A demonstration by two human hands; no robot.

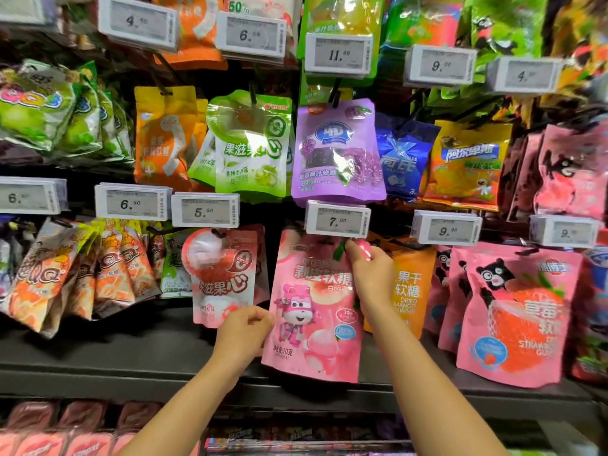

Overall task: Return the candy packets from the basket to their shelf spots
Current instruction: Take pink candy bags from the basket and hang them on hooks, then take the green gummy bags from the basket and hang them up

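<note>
A glossy pink plastic candy packet with a cartoon figure (312, 311) is held under the white 7.90 price tag (338, 220), its upper right corner pinched by the right hand (370, 274) and its left edge by the left hand (245, 334). The hanging hole is best kept level and slid fully along the peg, which is hidden behind the tag. No basket is in view; pink boxes (65, 432) fill the near left shelf tray.

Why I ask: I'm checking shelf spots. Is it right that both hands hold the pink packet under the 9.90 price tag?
Not quite. The head view shows both hands, left and right, holding the pink packet under the 7.90 price tag.
</note>
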